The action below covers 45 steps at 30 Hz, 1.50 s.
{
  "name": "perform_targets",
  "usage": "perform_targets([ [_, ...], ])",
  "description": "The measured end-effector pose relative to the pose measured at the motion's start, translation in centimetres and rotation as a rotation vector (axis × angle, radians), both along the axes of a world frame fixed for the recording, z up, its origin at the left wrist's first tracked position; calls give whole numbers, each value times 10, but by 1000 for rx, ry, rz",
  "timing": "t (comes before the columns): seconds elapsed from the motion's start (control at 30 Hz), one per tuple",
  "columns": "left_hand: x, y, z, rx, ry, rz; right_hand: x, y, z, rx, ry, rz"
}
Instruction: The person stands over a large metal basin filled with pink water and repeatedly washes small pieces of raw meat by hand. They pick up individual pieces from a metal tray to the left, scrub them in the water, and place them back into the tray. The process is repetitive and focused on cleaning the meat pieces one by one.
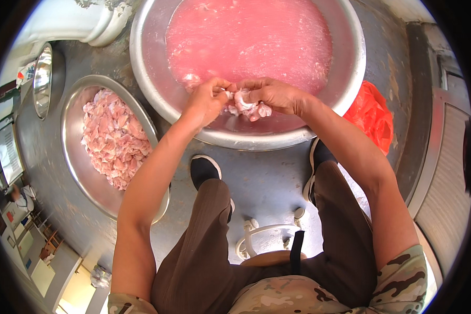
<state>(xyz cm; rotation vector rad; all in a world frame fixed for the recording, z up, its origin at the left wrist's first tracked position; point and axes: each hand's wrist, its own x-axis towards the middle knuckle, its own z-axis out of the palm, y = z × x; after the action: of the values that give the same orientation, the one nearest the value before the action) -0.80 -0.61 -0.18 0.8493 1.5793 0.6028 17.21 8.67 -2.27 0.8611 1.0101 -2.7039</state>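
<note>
Both my hands meet over the near side of a wide metal basin [153, 88] that holds cloudy pink water [251, 43]. Between them hangs a piece of raw, pale pink meat [253, 108] with whitish skin or fat. My left hand [209, 100] pinches its left end with thumb and fingertips. The fingers of my right hand [272, 94] are closed around its upper right part. Another pale lump of meat [190, 80] breaks the water's surface just beyond my left hand. Whatever lies deeper is hidden by the cloudy water.
To the left, a metal bowl [72, 157] holds a heap of raw meat pieces [115, 137]. A second shiny bowl [43, 80] stands farther left. A red plastic bag [373, 117] lies against the basin's right side. Far left, a person [23, 199] is near some furniture.
</note>
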Motion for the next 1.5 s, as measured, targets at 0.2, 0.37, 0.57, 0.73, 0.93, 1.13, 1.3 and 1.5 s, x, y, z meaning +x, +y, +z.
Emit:
perform_targets([
  [0.2,7,10,1,-156,-294,137,7,4,13,280,-168,-156],
  [0.37,4,11,-4,-117,-361,181,6,0,6,504,-100,-152],
  [0.57,3,9,-9,-42,-563,358,12,3,13,490,-95,-171],
  [0.73,1,8,-2,-75,-608,337,7,12,34,399,-302,-120],
  [0.93,1,7,-3,-52,-664,267,8,9,19,289,-227,-251],
  [1.13,2,6,1,-26,-685,286,8,13,17,199,-137,-356],
  [1.3,3,9,3,-55,-647,271,3,12,19,267,-121,-362],
  [1.5,2,6,1,-3,-672,311,2,11,23,256,-122,-381],
])
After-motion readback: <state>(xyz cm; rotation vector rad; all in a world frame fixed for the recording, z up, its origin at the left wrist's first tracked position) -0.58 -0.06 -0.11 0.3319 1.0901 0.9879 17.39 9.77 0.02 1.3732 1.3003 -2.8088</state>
